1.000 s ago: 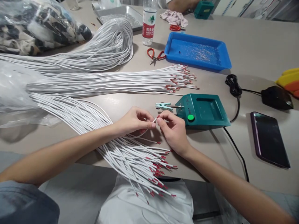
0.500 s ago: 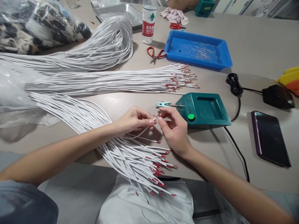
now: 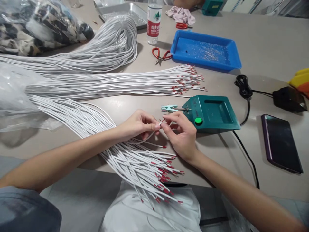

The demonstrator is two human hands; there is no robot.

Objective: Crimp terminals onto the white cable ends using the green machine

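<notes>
1. The left hand (image 3: 138, 124) pinches one white wire (image 3: 160, 122) between thumb and fingers, close to the wire's end.
2. The right hand (image 3: 182, 137) pinches the very tip of the same wire with its thumb and first finger. The two hands almost touch each other.
3. The wire is held a little above the table (image 3: 265, 38), just in front of a green machine (image 3: 212, 112). The rest of the wire bends down under the left hand.
4. The green machine has a round green button (image 3: 198, 120). A small metal clip (image 3: 169, 108) sticks out of its left side, just above the hands.
5. A big bunch of white wires with red tips (image 3: 135, 161) lies under the left arm and hangs over the near edge of the table.
6. A second bunch with red tips (image 3: 116, 85) lies flat behind the hands.
7. A third bunch of white wires (image 3: 108, 48) curls at the back, next to a clear plastic bag (image 3: 36, 25).
8. A blue tray (image 3: 235, 62) sits behind the machine. Small red-handled cutters (image 3: 161, 55) and a water bottle (image 3: 154, 21) are to its left.
9. A dark phone (image 3: 281, 143) lies to the right of the machine. A black cord (image 3: 242, 88) is coiled behind the phone.
10. At the far edge there is a metal tray (image 3: 123, 11), a pink cloth (image 3: 180, 15) and red scissors (image 3: 181, 25).
</notes>
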